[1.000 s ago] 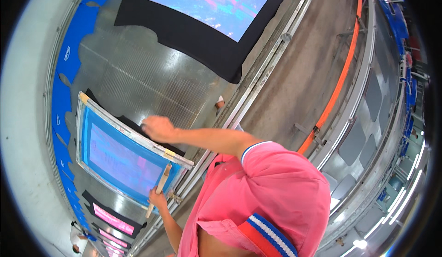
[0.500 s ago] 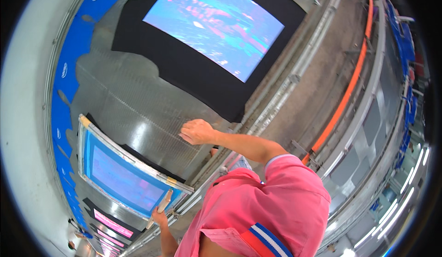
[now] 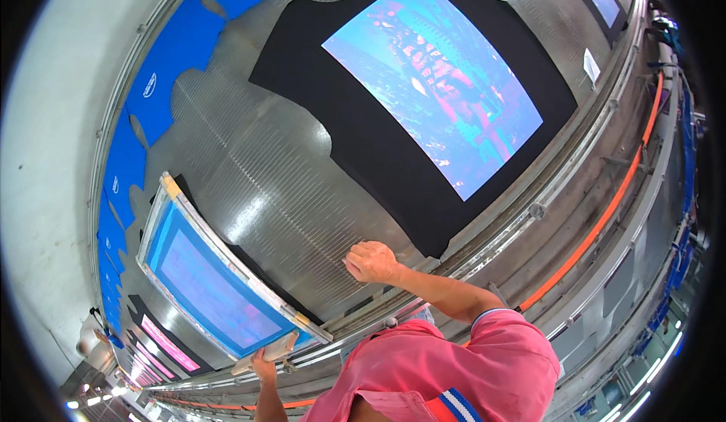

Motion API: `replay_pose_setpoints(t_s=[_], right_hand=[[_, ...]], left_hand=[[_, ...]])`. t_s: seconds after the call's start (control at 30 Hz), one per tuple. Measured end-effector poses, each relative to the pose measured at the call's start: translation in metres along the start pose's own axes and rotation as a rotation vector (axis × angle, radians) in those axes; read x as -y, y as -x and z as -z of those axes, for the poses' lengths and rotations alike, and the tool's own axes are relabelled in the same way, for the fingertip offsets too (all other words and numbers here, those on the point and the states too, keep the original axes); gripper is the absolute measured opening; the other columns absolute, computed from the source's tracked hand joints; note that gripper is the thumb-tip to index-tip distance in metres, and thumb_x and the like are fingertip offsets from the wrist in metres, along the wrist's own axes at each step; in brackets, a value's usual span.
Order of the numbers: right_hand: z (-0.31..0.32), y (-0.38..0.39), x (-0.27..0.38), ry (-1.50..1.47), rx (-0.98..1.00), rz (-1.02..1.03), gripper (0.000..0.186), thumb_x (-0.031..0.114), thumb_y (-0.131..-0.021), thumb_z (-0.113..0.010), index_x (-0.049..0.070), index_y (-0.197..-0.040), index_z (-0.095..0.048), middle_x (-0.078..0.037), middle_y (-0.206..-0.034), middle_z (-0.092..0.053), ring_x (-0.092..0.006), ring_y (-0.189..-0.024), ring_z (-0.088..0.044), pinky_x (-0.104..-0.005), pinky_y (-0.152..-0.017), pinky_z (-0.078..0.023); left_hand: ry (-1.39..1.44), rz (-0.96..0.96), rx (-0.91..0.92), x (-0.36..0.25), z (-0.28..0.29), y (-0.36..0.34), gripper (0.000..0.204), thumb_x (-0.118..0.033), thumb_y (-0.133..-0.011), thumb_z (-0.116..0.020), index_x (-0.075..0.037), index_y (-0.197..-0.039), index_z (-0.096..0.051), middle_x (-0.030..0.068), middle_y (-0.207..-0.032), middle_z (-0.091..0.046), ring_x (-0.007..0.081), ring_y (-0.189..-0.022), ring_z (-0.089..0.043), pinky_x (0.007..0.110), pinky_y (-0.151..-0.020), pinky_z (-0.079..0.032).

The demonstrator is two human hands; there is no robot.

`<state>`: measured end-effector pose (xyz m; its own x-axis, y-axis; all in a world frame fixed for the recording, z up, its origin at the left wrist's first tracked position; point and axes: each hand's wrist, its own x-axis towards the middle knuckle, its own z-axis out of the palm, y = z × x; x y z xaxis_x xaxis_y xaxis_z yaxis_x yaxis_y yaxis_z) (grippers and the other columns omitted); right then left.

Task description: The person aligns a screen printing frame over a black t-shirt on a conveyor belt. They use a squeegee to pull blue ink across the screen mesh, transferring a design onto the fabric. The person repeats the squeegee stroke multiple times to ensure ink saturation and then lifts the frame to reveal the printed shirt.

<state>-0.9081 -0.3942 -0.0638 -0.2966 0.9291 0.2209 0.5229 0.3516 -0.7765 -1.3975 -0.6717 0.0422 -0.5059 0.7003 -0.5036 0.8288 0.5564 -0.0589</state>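
Note:
My left hand [image 3: 265, 364] grips a pale, wooden-looking squeegee [image 3: 281, 347] at the near end of a framed printing screen [image 3: 198, 246]. The screen has a blue border around a paler purple-blue middle and lies over a dark cloth, most of which it hides. Above the metal table, my right hand [image 3: 370, 262] is curled into a fist with nothing visible in it. Just beyond it a black shirt-shaped cloth panel [image 3: 302, 59] lies flat, printed with a large blue and pink picture [image 3: 446, 93].
Blue cloth pieces [image 3: 159, 82] line the table's far left edge beside a white wall [image 3: 45, 142]. Pink-printed dark panels [image 3: 168, 344] continue down the lower left. Metal rails [image 3: 537, 210] and an orange hose [image 3: 590, 237] run along the right. A white tag [image 3: 591, 66] sits near the rail.
The whole view has shifted, so the black panel and right fist appear farther right and lower. In my left hand the squeegee has swung from steep to flatter, nearer the screen's end.

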Motion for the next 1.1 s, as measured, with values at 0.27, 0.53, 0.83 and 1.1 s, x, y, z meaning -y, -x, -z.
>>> replay_pose_setpoints(t_s=[0.27,0.53,0.83,1.1], right_hand=[[-0.001,-0.002,-0.001,0.006,0.016,0.018,0.016,0.014,-0.079,-0.073,0.011,-0.073,-0.059,-0.003,-0.068,-0.055,-0.0212,-0.064,-0.061,-0.0340,-0.059,-0.051],[-0.001,-0.008,0.002,0.018,0.005,0.013,0.022,0.015,-0.078,-0.075,0.012,-0.069,-0.056,-0.002,-0.066,-0.053,-0.0198,-0.060,-0.059,-0.0334,-0.055,-0.050],[0.002,-0.007,0.002,0.028,0.028,0.020,0.019,0.015,-0.078,-0.074,0.011,-0.072,-0.057,-0.003,-0.068,-0.054,-0.0207,-0.063,-0.061,-0.0333,-0.058,-0.050],[0.001,-0.006,0.000,0.019,0.022,0.026,0.020,0.015,-0.077,-0.076,0.011,-0.072,-0.056,-0.002,-0.068,-0.054,-0.0202,-0.061,-0.060,-0.0332,-0.056,-0.049]], left_hand=[[-0.125,0.065,0.020,-0.023,0.015,0.000,0.030,-0.011,-0.085,-0.067,-0.009,-0.114,-0.073,0.0072,-0.123,-0.069,0.0309,-0.121,-0.058,0.060,-0.109,-0.034],[-0.046,0.009,-0.005,-0.010,0.010,0.000,0.036,-0.008,-0.080,-0.069,-0.011,-0.116,-0.072,0.0059,-0.125,-0.068,0.0307,-0.122,-0.056,0.059,-0.110,-0.033],[-0.082,0.101,0.032,-0.014,0.007,0.001,0.037,-0.010,-0.081,-0.070,-0.014,-0.118,-0.072,0.0050,-0.126,-0.067,0.0307,-0.127,-0.054,0.073,-0.112,-0.021],[-0.100,0.102,0.058,-0.013,0.010,-0.003,0.040,-0.006,-0.081,-0.066,-0.013,-0.120,-0.070,0.0042,-0.128,-0.066,0.0299,-0.128,-0.053,0.072,-0.112,-0.020]])
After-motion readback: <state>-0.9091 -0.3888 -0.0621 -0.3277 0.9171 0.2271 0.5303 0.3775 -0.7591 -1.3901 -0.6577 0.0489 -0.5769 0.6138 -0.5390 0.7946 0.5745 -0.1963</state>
